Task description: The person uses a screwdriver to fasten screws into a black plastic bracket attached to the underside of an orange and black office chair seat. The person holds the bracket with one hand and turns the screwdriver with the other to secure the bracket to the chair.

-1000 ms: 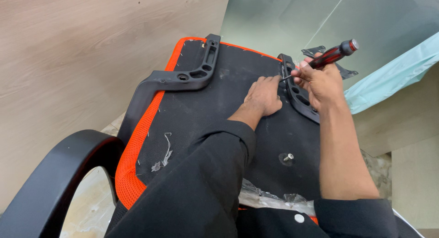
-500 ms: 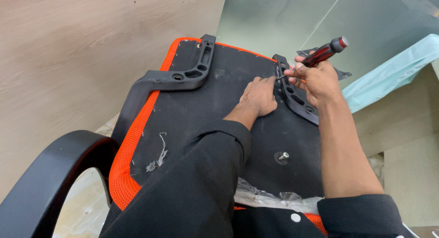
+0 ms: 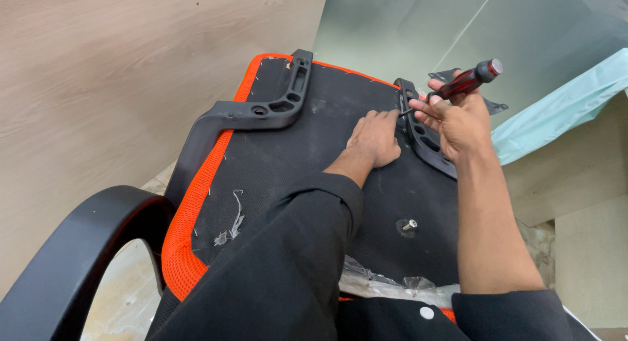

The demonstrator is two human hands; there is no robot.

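Head view: screwdriver at the armrest bracket

My right hand (image 3: 458, 122) has a closed grip on a screwdriver (image 3: 461, 84) with a red-and-black handle, its tip angled down to the top of the black armrest bracket (image 3: 422, 135) on the right edge of the upturned seat (image 3: 307, 158). My left hand (image 3: 376, 139) lies flat on the seat's black underside, fingers loosely curled and holding nothing, touching the bracket's inner edge. Orange mesh (image 3: 196, 203) trims the seat's left side, where a second black armrest (image 3: 261, 112) is mounted. A bolt (image 3: 410, 225) stands in the fabric near my right forearm. Crumpled clear plastic (image 3: 386, 285) lies at the near edge.
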